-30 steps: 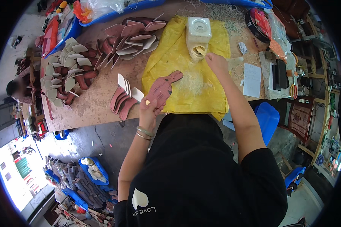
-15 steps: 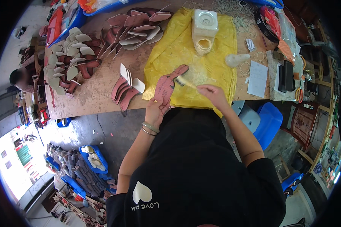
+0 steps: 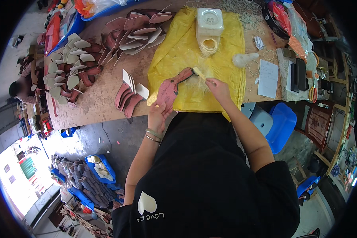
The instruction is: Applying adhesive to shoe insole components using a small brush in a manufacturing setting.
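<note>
Over the near part of the yellow sheet (image 3: 233, 51), in the head view, the left hand (image 3: 158, 115) pinches the broad end of a reddish sole (image 3: 168, 90) between thumb and fingers, its narrow end pointing up and to the right. The right hand (image 3: 219, 89) grips a pale-handled brush (image 3: 201, 74), dark bristles right at that narrow end; actual contact is hard to tell. Farther back on the sheet stands a white container (image 3: 210, 24) with an open mouth. Left of the sheet, stacked soles (image 3: 125, 95) lie on the tabletop (image 3: 93, 105).
</note>
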Demonstrator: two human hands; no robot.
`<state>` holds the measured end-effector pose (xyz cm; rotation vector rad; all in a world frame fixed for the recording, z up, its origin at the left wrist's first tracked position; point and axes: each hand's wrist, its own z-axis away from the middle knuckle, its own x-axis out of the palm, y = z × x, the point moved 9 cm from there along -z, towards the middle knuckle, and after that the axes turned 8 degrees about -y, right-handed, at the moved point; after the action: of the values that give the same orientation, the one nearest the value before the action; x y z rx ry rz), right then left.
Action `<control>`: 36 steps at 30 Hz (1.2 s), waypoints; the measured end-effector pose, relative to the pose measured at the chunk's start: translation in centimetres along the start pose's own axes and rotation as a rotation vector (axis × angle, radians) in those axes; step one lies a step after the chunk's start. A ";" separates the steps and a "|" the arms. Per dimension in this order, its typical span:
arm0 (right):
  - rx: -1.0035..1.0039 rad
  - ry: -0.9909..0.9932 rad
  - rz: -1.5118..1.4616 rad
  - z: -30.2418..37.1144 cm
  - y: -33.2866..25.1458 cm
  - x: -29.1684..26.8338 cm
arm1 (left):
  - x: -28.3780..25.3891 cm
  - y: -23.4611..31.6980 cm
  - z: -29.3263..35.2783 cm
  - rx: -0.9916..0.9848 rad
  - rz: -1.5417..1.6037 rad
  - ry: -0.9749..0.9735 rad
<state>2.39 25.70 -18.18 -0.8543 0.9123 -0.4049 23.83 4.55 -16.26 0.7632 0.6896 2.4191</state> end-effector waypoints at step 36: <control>0.103 -0.227 -0.354 2.2 0.5 -0.9 | 1.8 4.6 0.3 0.220 -0.377 0.044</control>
<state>3.66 27.61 -17.34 -0.9468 0.5257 -0.6412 21.36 2.33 -12.65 0.6007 1.0296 2.0445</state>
